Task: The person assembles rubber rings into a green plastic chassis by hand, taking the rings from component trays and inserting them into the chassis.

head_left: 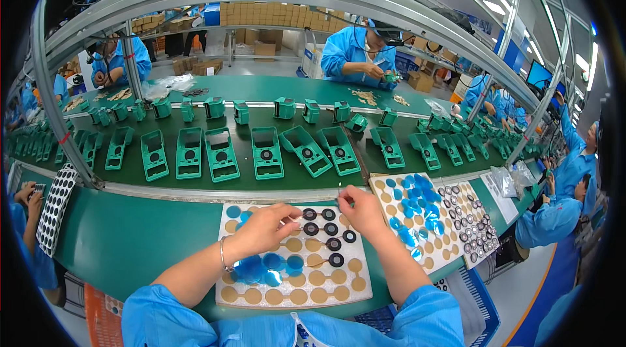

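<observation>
In front of me lies a white foam sheet (358, 291) with rows of round tan spots. Small black round speakers (311, 229), some with thin wires, stand on its right half. Loose blue film discs (272, 261) cover part of its left half. My left hand (264, 226) hovers over the sheet, fingers bent and apart, the tips beside the uppermost speakers. Just past the sheet's far right corner, my right hand (360, 210) has thumb and forefinger pinched together. A tiny pale tip shows above that pinch; what it belongs to is unclear.
Beyond a metal rail, green plastic housings (266, 154) line a dark green belt (238, 181). To the right are a second foam sheet (391, 184) with blue discs and another (479, 220) with several round parts. A person (358, 53) works opposite; others sit at both sides.
</observation>
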Demonstrator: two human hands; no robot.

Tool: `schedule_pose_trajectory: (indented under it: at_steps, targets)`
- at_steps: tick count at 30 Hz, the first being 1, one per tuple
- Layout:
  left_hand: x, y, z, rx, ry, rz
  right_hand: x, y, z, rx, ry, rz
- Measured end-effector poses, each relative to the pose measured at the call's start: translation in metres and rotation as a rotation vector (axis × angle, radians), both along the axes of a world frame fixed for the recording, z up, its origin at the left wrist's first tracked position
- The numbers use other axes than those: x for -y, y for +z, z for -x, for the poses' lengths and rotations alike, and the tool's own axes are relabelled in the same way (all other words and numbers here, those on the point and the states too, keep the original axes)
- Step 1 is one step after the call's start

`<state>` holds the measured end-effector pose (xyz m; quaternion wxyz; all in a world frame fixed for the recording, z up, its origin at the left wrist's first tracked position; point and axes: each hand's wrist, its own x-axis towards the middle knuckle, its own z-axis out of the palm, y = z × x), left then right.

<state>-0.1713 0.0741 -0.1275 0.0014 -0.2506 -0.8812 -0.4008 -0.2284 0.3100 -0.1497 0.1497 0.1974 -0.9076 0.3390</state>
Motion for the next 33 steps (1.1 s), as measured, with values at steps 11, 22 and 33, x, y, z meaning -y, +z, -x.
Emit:
schedule_pose_trajectory:
  at_steps: [11, 22, 33]
  targets:
    - [-0.009, -0.035, 0.013, 0.590, -0.061, -0.827, 0.050, -0.024, -0.028, 0.007, 0.252, 0.418]
    - [-0.004, -0.041, 0.009, 0.833, 0.022, -0.985, 0.050, -0.012, -0.044, -0.230, 0.381, 0.053]
    - [0.007, -0.041, 0.010, 0.817, 0.083, -0.822, 0.052, -0.013, -0.043, -0.282, 0.397, 0.025]
